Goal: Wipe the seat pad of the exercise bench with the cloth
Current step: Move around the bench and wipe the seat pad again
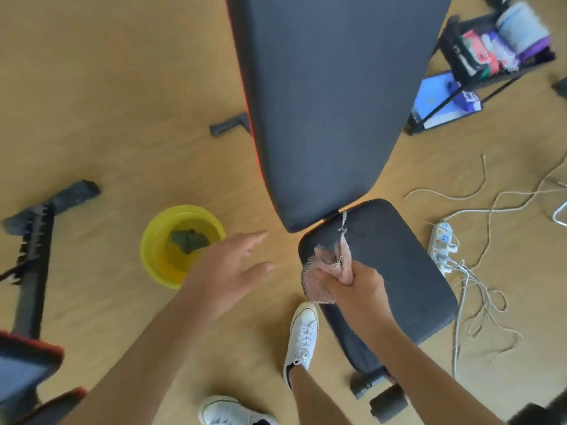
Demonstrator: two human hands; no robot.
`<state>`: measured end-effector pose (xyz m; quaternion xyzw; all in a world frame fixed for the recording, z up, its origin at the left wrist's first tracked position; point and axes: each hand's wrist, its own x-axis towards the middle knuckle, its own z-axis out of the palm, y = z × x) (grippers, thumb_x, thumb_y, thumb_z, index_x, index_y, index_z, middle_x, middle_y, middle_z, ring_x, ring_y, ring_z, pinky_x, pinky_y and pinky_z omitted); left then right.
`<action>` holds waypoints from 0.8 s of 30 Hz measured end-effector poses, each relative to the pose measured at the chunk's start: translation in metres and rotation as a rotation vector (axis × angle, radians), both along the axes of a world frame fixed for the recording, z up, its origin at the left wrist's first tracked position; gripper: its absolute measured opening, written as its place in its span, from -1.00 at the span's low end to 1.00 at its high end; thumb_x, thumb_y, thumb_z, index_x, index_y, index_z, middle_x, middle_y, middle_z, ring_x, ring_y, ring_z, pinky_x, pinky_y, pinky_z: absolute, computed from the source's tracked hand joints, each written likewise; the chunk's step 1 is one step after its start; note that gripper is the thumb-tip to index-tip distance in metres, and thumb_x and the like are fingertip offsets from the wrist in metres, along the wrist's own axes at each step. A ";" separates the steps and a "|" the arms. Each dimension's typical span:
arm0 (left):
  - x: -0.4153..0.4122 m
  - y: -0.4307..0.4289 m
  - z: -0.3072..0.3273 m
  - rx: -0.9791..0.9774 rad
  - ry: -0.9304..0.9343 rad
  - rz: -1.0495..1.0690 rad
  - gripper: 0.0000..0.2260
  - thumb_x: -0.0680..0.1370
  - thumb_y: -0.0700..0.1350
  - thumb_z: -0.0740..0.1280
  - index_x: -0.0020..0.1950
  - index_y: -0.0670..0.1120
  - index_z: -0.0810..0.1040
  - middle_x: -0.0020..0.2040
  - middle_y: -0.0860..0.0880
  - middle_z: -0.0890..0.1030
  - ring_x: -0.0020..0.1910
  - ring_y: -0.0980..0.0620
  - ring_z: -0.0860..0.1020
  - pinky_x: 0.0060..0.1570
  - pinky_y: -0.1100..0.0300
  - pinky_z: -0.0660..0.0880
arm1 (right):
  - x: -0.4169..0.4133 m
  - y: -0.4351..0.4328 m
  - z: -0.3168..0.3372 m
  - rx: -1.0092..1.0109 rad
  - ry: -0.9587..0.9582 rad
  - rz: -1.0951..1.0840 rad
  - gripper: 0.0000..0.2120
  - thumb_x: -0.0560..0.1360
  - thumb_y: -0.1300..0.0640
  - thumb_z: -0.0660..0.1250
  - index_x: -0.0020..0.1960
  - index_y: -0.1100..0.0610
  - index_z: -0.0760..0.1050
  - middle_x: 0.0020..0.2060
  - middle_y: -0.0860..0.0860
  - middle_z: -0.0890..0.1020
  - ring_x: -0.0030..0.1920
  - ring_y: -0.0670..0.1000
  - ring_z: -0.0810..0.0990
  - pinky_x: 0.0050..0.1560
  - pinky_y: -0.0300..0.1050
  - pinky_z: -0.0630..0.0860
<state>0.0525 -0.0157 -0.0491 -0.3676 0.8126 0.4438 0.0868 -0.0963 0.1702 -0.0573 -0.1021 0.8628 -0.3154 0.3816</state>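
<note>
The dark seat pad (408, 271) of the exercise bench lies at centre right, with the long back pad (328, 96) beyond it. My right hand (356, 286) grips a bunched pinkish mesh cloth (322, 271) over the seat pad's near left edge; a thin strip of the cloth reaches up toward the gap between the pads. My left hand (227, 268) hovers with fingers spread above the floor, between the seat pad and a yellow basin.
A yellow basin (159, 256) of water with a dark green cloth (188, 239) in it stands on the wooden floor at left. A power strip (441, 246) and loose white cords lie right of the seat. Another bench frame (33, 259) stands at far left, a rack (491, 56) at top right.
</note>
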 end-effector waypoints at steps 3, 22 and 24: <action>0.074 -0.025 0.006 -0.040 -0.059 0.084 -0.51 0.46 0.19 0.41 0.39 0.24 0.46 0.27 0.27 0.56 0.14 0.25 0.57 0.05 0.27 0.47 | 0.046 -0.051 0.022 -0.149 -0.029 0.134 -0.84 0.51 0.19 0.39 -0.09 -0.08 0.59 -0.24 -0.07 0.70 -0.33 -0.13 0.61 -0.35 -0.24 0.52; 0.588 0.019 -0.010 0.239 -0.539 0.281 -0.69 0.47 0.13 0.38 0.21 0.28 0.53 0.12 0.28 0.60 -0.03 0.32 0.61 0.12 0.12 0.55 | 0.449 -0.142 -0.063 -0.106 -0.247 1.016 -0.92 0.48 0.08 0.42 -0.07 0.01 0.52 -0.20 -0.01 0.59 -0.23 -0.12 0.53 -0.18 -0.23 0.48; 0.637 0.032 -0.013 0.268 -0.561 0.340 -0.70 0.42 0.20 0.40 0.14 0.37 0.53 0.07 0.33 0.61 -0.08 0.38 0.61 0.07 0.12 0.58 | 0.465 -0.144 -0.078 -0.170 -0.089 1.013 -0.72 0.40 0.11 0.52 0.09 0.05 0.58 -0.10 -0.10 0.63 -0.09 -0.15 0.58 -0.03 -0.29 0.51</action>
